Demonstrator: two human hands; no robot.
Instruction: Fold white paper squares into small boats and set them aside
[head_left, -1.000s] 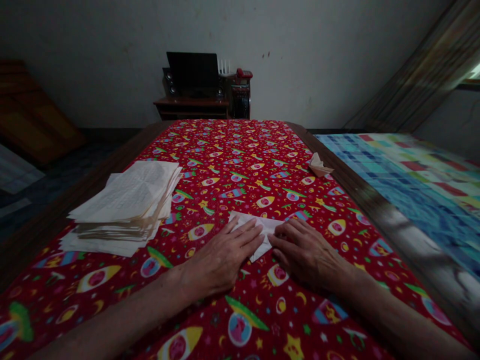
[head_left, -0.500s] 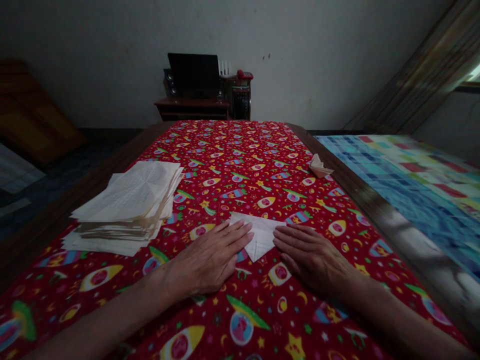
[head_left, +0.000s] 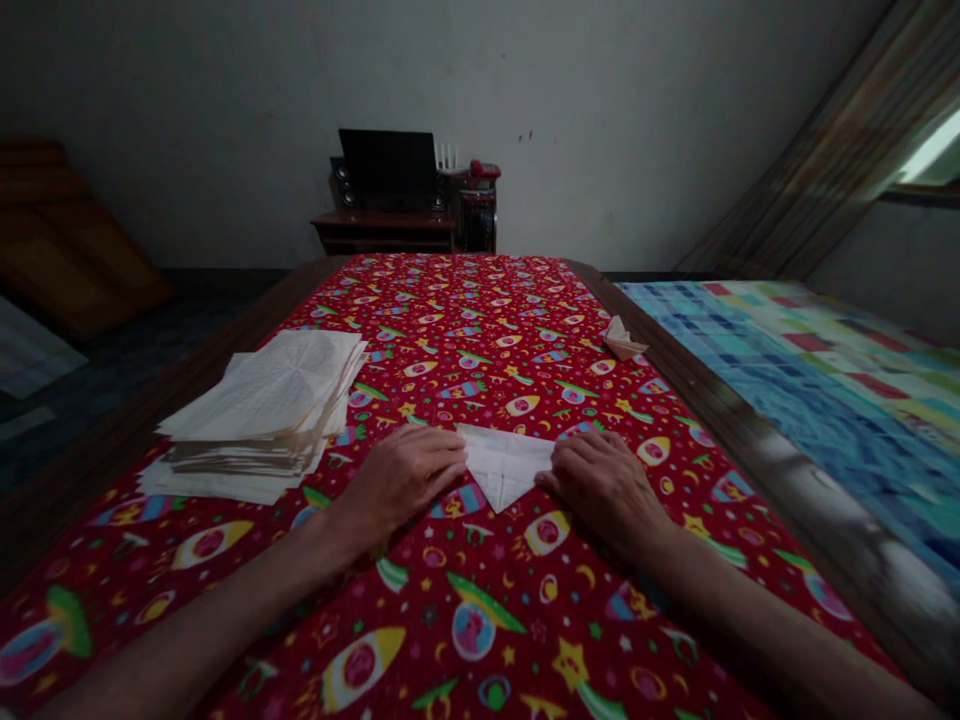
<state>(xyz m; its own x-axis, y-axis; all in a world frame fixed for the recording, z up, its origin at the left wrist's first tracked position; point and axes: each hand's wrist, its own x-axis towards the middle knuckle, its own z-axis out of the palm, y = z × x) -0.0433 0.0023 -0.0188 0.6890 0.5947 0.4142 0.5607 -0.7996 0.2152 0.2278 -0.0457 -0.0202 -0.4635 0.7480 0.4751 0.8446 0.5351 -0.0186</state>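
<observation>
- The folded paper (head_left: 506, 463) lies flat, right of the paper stack (head_left: 266, 390).
- The left hand (head_left: 412, 468), nearer the stack, curls half-closed at the folded paper's corner; whether it pinches cannot be told.
- The right hand (head_left: 604, 486), farther from the stack, curls at the opposite corner, grip likewise unclear.

On your table (head_left: 688, 378), the folded sheet (head_left: 504, 462) lies between your left hand (head_left: 405, 475) and right hand (head_left: 607, 485), the paper stack (head_left: 266, 390) to its left, another folded piece (head_left: 622, 342) farther off rightward, the monitor (head_left: 388, 170) beyond.
</observation>
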